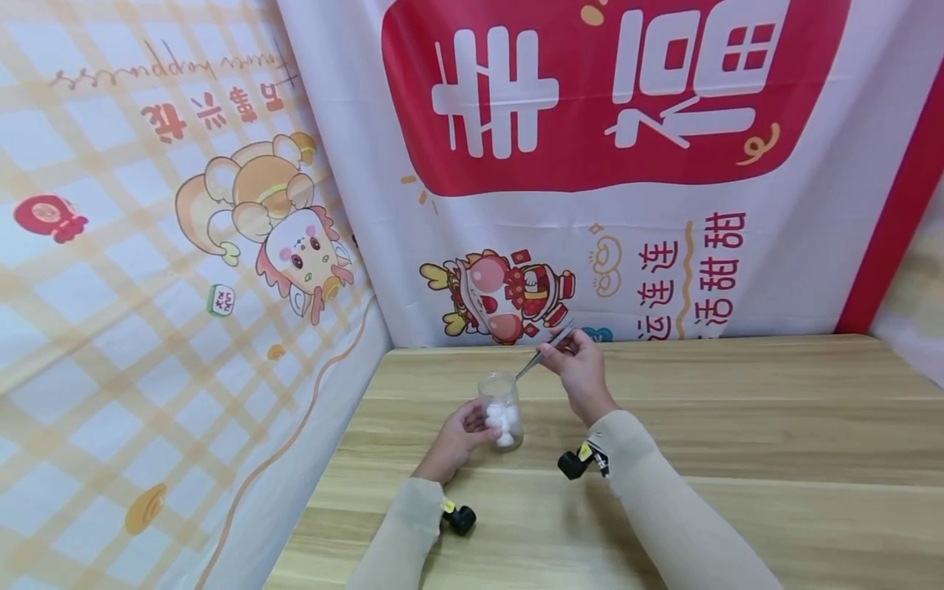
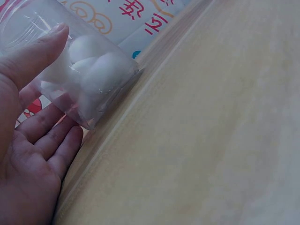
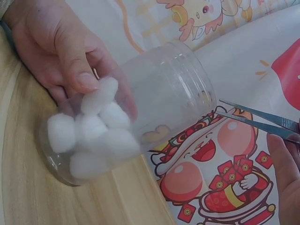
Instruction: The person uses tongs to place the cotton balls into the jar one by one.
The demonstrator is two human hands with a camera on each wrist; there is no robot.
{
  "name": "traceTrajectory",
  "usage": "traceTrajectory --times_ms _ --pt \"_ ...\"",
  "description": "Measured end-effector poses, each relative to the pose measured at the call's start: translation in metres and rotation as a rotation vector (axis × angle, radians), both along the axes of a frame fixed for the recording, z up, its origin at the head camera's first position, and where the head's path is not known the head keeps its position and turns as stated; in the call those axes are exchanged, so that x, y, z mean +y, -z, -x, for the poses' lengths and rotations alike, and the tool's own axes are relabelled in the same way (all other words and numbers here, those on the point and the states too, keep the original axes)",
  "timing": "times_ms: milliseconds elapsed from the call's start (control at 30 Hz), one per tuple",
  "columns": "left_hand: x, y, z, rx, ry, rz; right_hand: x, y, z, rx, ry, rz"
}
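A clear plastic jar (image 1: pixel 505 385) stands on the wooden table, its mouth uncovered. Several white cotton balls (image 3: pixel 93 131) fill its lower part. My left hand (image 1: pixel 466 434) holds the jar from the left side, thumb (image 2: pixel 51 49) across the near wall and the other fingers around behind. My right hand (image 1: pixel 578 369) pinches a pair of metal tweezers (image 3: pixel 262 121) between thumb and fingers. The tweezers' tips are slightly parted, hold nothing, and point down beside the jar's rim (image 3: pixel 199 82).
The wooden table (image 1: pixel 737 426) runs under both arms. A white cloth with red print (image 1: pixel 612 98) hangs along its far edge. On the left stands another cloth, patterned with checks and a cartoon figure (image 1: pixel 280 213). Each wrist wears a small black camera (image 1: pixel 460 519).
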State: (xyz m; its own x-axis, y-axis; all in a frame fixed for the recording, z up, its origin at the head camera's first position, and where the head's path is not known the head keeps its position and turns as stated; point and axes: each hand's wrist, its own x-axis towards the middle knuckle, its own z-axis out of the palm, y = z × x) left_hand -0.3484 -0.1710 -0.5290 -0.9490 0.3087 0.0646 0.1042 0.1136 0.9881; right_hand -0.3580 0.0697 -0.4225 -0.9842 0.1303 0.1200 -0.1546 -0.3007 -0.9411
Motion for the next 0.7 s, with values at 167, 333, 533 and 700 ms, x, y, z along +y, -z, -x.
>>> traceTrajectory --times_ms 167,333,533,700 --pt "0.001 -0.001 0.001 -0.004 0.001 -0.003 0.003 0.001 0.000 0.005 -0.001 0.003" --pt "0.002 -0.001 0.001 0.004 0.006 0.000 0.009 0.002 -0.002 0.010 -0.002 -0.016" --pt "0.002 -0.001 0.001 0.009 0.008 0.009 0.018 0.002 -0.005 0.043 0.012 -0.069" --pt "0.000 0.000 0.000 -0.007 0.004 0.016 0.025 0.002 -0.006 0.055 -0.002 -0.088"
